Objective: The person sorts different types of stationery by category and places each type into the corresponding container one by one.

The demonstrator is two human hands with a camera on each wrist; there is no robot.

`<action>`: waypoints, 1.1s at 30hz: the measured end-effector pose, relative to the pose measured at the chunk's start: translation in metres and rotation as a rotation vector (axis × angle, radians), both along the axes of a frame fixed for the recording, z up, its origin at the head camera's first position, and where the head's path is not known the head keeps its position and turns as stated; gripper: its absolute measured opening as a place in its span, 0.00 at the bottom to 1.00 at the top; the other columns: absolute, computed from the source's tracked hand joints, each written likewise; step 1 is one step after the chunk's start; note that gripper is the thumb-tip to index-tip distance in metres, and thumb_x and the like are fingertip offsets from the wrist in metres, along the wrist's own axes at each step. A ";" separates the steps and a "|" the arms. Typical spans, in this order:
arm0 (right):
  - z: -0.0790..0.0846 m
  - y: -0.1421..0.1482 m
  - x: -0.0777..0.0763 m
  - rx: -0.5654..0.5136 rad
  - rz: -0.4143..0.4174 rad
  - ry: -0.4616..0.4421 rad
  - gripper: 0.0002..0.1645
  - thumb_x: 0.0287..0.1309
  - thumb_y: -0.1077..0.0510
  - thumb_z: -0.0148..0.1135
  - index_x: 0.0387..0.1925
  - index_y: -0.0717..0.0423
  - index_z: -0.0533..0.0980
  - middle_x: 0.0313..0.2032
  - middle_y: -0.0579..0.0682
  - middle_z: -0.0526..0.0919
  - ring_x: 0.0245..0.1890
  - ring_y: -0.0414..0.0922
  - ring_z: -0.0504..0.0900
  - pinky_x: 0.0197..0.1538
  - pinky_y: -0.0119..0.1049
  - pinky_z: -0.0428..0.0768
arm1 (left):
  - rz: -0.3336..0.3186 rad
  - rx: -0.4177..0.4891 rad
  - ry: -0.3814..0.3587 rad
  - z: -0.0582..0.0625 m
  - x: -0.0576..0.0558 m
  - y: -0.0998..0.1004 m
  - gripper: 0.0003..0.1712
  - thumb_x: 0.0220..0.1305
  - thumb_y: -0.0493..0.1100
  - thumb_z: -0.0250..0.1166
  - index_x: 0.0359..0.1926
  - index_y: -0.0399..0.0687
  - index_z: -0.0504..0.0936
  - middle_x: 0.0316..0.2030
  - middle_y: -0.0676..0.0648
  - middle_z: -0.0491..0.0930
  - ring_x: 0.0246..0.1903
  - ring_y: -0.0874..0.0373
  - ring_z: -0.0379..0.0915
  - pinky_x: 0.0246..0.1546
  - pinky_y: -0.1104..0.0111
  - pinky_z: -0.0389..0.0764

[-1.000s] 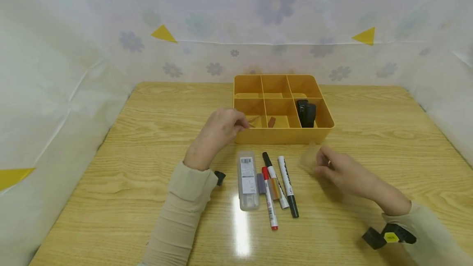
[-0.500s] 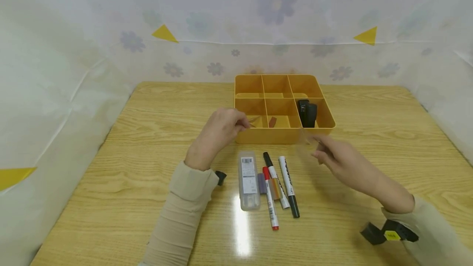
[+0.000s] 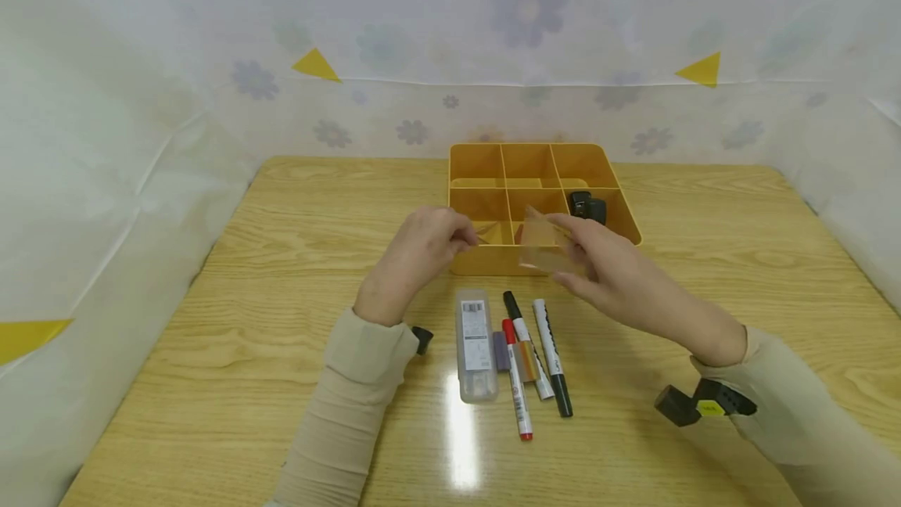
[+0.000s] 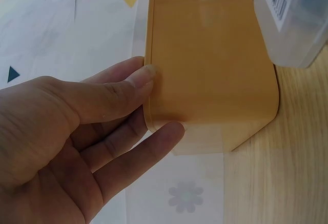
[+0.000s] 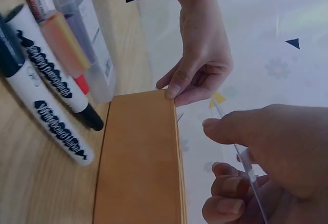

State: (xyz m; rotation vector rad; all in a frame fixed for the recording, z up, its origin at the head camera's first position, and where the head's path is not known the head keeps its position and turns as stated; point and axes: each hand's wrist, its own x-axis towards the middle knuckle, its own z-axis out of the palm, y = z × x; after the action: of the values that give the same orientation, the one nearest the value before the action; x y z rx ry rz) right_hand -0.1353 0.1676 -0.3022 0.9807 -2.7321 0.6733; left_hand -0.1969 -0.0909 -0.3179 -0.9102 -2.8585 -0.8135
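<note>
My left hand grips the front left rim of a yellow divided box, its thumb on the outer front wall in the left wrist view. My right hand holds a thin, clear flat plastic piece over the box's front middle compartment. That piece shows edge-on as a narrow strip in the right wrist view; its full outline is unclear. A black stapler-like item lies in the front right compartment. Something reddish-brown, partly covered, is in the front middle one.
In front of the box lie a translucent case with a label, a red marker and two black-capped markers. A purple block and an orange-striped block sit among them. A patterned sheet hangs behind the table.
My right hand has moved left and up from the table right of the markers, carrying the clear piece over the box. My left hand stays on the rim.
</note>
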 end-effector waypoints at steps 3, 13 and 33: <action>0.002 -0.007 -0.007 0.020 0.024 0.048 0.37 0.57 0.55 0.62 0.65 0.55 0.58 0.27 0.43 0.69 0.25 0.38 0.65 0.25 0.32 0.69 | 0.003 0.000 0.000 0.000 0.000 0.000 0.04 0.58 0.37 0.63 0.31 0.50 0.84 0.33 0.55 0.81 0.33 0.66 0.72 0.36 0.74 0.76; 0.006 -0.026 -0.033 0.075 0.016 0.042 0.24 0.63 0.52 0.54 0.60 0.52 0.67 0.29 0.44 0.74 0.26 0.40 0.65 0.26 0.35 0.69 | -0.001 -0.019 -0.011 0.001 -0.001 0.001 0.04 0.58 0.38 0.63 0.32 0.50 0.84 0.33 0.54 0.81 0.32 0.65 0.71 0.36 0.73 0.76; 0.006 -0.065 -0.065 0.160 -0.073 -0.126 0.18 0.65 0.64 0.45 0.54 0.65 0.69 0.40 0.61 0.71 0.27 0.47 0.68 0.26 0.36 0.72 | -0.009 -0.019 0.011 0.002 0.000 0.000 0.04 0.58 0.37 0.63 0.32 0.49 0.84 0.32 0.55 0.81 0.31 0.66 0.72 0.36 0.74 0.76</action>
State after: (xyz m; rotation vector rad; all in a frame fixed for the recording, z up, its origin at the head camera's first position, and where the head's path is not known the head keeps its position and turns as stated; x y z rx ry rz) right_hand -0.2005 0.1022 -0.2957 0.8922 -2.9545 0.5284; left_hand -0.1969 -0.0905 -0.3160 -0.9270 -2.8597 -0.7816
